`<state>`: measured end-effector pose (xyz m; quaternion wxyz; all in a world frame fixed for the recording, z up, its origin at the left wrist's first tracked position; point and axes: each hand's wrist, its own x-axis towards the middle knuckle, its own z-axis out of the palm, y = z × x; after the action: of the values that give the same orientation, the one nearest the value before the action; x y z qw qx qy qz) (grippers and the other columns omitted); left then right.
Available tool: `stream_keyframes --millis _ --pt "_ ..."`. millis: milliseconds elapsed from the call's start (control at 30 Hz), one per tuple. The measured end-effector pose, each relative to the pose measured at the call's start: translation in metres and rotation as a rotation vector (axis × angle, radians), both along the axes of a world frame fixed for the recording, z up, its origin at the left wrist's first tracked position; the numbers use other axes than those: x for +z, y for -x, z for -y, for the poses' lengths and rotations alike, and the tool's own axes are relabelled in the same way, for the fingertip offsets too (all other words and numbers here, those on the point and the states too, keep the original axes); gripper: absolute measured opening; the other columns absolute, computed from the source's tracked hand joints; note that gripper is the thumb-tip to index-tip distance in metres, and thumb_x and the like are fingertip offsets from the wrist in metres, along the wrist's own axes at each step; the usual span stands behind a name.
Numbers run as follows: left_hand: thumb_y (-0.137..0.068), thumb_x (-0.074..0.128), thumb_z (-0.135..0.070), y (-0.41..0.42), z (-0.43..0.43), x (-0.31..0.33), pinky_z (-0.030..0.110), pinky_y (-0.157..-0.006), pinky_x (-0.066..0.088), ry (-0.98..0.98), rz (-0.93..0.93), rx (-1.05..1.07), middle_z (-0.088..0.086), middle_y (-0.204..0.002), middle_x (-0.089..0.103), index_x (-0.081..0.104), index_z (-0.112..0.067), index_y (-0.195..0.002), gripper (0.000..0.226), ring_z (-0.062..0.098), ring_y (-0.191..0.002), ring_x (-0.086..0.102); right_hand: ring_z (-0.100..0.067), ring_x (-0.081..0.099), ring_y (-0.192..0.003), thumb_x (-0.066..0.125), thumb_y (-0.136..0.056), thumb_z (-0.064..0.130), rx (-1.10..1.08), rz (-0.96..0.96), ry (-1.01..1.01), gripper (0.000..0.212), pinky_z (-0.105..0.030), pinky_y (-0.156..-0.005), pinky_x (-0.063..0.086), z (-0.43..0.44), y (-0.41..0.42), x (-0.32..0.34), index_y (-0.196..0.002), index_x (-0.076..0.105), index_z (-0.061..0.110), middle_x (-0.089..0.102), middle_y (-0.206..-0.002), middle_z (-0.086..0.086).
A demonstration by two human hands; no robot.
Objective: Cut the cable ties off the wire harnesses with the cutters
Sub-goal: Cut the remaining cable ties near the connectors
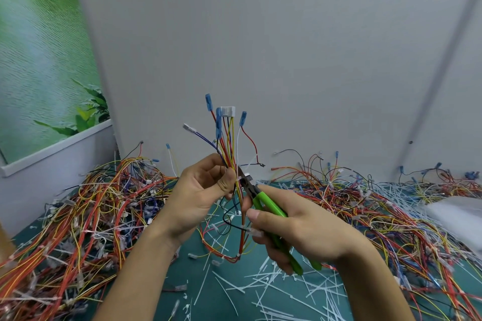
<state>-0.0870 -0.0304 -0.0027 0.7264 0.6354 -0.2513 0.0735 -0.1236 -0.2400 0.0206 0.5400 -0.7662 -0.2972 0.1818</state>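
Wire harness (229, 143) pinched upright in left hand (200, 190). White cable tie (241, 179) just right of its thumb, at the tips of green cutters (263, 200) gripped by right hand (294, 227). Handles partly hidden in palm.

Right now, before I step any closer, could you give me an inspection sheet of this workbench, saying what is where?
Surface: teal-green table mat, mostly covered.
Job's things: green-handled metal cutters, tip at a white cable tie on the hand-held multicoloured wire harness.
Clutter: cut white plastic tie strips scattered across the mat.
Grippers: left hand has its grip on the harness; right hand holds the cutters.
Cables: tangled harness piles at left, more at right.
Surroundings: plain grey wall, green leafy poster at left.
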Motion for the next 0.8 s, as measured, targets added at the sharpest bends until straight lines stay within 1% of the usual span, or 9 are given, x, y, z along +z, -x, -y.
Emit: stream_keyframes --millis 100,200,267,367,400,467,567,667,800 --pt "-0.069 0.084 -0.057 0.001 0.000 0.002 0.024 -0.074 0.052 0.028 -0.008 -0.038 -0.001 -0.075 0.061 0.072 -0.025 -0.088 0.039 0.014 -0.071 0.056 -0.020 0.046 -0.046 0.049 -0.110 0.017 0.007 0.002 -0.006 0.014 -0.030 -0.043 0.045 0.002 0.000 0.002 -0.115 0.047 0.004 0.048 -0.072 -0.010" --pt "-0.068 0.087 -0.054 0.002 0.000 0.001 0.026 -0.077 0.052 0.067 -0.033 -0.088 0.001 -0.076 0.063 0.072 -0.023 -0.088 0.039 0.015 -0.073 0.057 -0.020 0.048 -0.047 0.051 -0.110 0.016 0.033 -0.028 -0.037 0.015 -0.029 -0.042 0.047 0.003 0.002 0.003 -0.117 0.048 0.004 0.050 -0.071 -0.010" --pt "-0.065 0.089 -0.054 0.002 0.000 0.001 0.025 -0.075 0.052 0.081 -0.049 -0.103 0.000 -0.075 0.063 0.073 -0.024 -0.087 0.041 0.013 -0.070 0.057 -0.024 0.050 -0.051 0.054 -0.108 0.018 0.050 -0.049 -0.047 0.017 -0.031 -0.045 0.050 0.003 0.003 0.004 -0.118 0.049 0.005 0.052 -0.075 -0.014" --pt "-0.061 0.090 -0.055 0.002 0.000 0.002 0.023 -0.072 0.053 0.094 -0.054 -0.087 -0.002 -0.072 0.063 0.074 -0.026 -0.085 0.041 0.012 -0.068 0.057 -0.032 0.053 -0.063 0.059 -0.101 0.024 0.059 -0.082 -0.052 0.028 -0.037 -0.053 0.053 0.002 0.002 0.004 -0.121 0.050 0.007 0.052 -0.081 -0.015" --pt "-0.062 0.090 -0.053 0.002 0.000 0.003 0.022 -0.071 0.052 0.101 -0.055 -0.084 -0.002 -0.072 0.062 0.074 -0.026 -0.085 0.039 0.012 -0.068 0.056 -0.033 0.053 -0.065 0.059 -0.101 0.023 0.061 -0.078 -0.050 0.028 -0.039 -0.055 0.054 0.002 0.002 0.004 -0.122 0.050 0.007 0.052 -0.081 -0.014" --pt "-0.072 0.085 -0.044 0.003 0.002 0.003 0.028 -0.071 0.050 0.135 -0.074 -0.077 0.001 -0.074 0.062 0.074 -0.024 -0.086 0.026 0.018 -0.071 0.054 -0.031 0.054 -0.064 0.060 -0.103 0.021 0.059 -0.049 -0.050 0.026 -0.039 -0.056 0.054 0.001 0.001 0.003 -0.122 0.050 0.007 0.051 -0.081 -0.014" --pt "-0.081 0.069 -0.028 0.002 0.008 0.003 0.034 -0.069 0.049 0.236 -0.145 -0.076 0.006 -0.080 0.064 0.074 -0.023 -0.087 0.009 0.023 -0.070 0.055 -0.024 0.050 -0.058 0.061 -0.098 0.025 0.013 0.006 -0.072 0.028 -0.035 -0.052 0.052 -0.003 -0.001 0.000 -0.118 0.051 0.009 0.048 -0.080 -0.013" --pt "-0.087 0.064 -0.024 0.003 0.015 0.003 0.029 -0.059 0.055 0.317 -0.176 -0.107 0.006 -0.077 0.067 0.073 -0.021 -0.086 0.009 0.020 -0.059 0.061 -0.021 0.045 -0.054 0.059 -0.097 0.029 -0.042 0.092 -0.074 0.020 -0.034 -0.049 0.048 -0.007 -0.002 -0.003 -0.110 0.052 0.016 0.048 -0.076 -0.007" --pt "-0.087 0.070 -0.027 0.003 0.019 0.002 0.026 -0.060 0.055 0.396 -0.193 -0.175 0.004 -0.077 0.068 0.073 -0.021 -0.087 0.006 0.015 -0.059 0.062 -0.020 0.042 -0.053 0.056 -0.100 0.031 -0.042 0.131 -0.105 0.008 -0.034 -0.049 0.047 -0.010 -0.002 -0.005 -0.103 0.053 0.024 0.047 -0.074 -0.006"
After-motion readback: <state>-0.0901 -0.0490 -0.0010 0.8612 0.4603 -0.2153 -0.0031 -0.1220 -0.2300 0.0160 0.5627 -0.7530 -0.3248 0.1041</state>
